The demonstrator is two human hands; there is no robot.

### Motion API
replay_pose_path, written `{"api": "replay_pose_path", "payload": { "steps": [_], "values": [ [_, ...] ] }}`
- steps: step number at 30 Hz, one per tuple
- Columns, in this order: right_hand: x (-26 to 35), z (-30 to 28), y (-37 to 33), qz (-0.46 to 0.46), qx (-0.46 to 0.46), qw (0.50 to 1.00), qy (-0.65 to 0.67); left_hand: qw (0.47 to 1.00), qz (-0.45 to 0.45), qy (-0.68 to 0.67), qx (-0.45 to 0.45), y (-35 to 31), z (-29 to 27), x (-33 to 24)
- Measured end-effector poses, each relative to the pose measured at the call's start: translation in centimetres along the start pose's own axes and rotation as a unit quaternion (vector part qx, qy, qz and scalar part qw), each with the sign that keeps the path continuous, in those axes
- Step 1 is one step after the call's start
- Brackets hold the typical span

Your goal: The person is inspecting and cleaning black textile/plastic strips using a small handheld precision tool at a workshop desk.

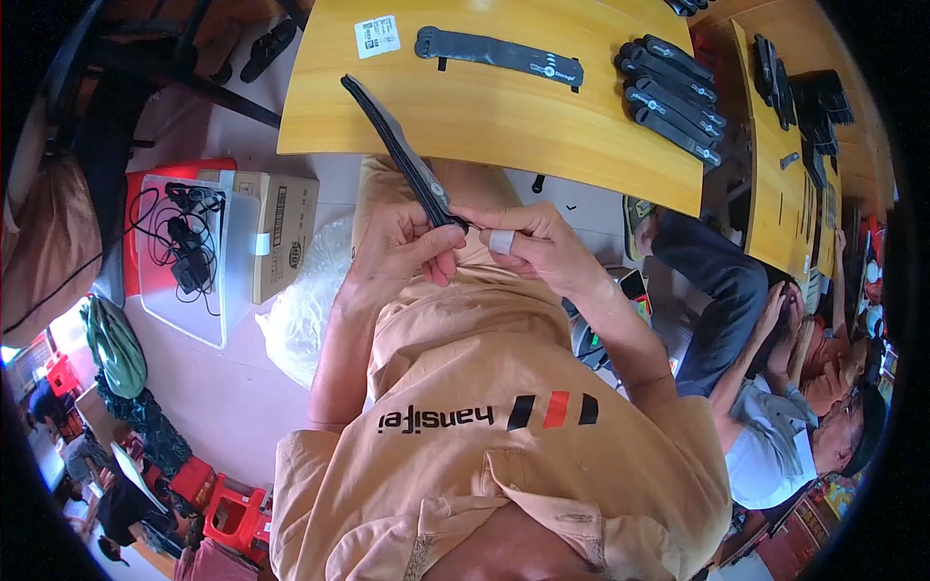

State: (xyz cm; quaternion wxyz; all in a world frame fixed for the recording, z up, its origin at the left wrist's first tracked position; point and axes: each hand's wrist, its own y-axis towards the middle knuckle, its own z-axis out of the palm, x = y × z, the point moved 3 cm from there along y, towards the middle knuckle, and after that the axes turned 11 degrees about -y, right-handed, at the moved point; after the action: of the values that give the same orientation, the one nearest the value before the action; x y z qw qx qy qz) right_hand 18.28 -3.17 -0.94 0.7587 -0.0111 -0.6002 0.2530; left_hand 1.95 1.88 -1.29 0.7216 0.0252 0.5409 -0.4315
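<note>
The left hand (402, 242) is clamped on the lower end of a folded black strap (402, 145), mid-frame over the lap; the strap's free end tilts toward the upper left. The right hand (542, 242), a pale band (501, 241) round one finger, has its fingertips drawn in at that same end; whether they pinch the strap or a small part of it, I cannot tell.

The work looks partway along: the held strap seems unfinished, the flat strap (499, 56) at top centre seems to be waiting, and the strap pile (668, 97) at upper right may be finished pieces.

The front edge of the wooden table (552, 131) runs just beyond the hands, with bare wood between it and the flat strap. A clear plastic bag (308, 300) lies beside the left forearm; a co-worker's leg (712, 271) limits room at right.
</note>
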Motion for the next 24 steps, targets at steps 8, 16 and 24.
{"api": "replay_pose_path", "payload": {
  "steps": [8,16,24],
  "values": [
    [1.4,0.8,-0.6,-0.055,-0.065,0.99,-0.114,0.994,0.004,-0.084,-0.067,-0.7,1.1,0.1],
    [3.9,0.4,-0.6,-0.203,-0.033,0.882,-0.425,0.994,-0.097,-0.019,0.051,-2.1,1.9,-1.8],
    [3.6,0.2,-1.0,-0.17,0.087,0.918,-0.348,0.992,-0.091,-0.036,0.076,-2.0,2.8,0.2]
  ]
}}
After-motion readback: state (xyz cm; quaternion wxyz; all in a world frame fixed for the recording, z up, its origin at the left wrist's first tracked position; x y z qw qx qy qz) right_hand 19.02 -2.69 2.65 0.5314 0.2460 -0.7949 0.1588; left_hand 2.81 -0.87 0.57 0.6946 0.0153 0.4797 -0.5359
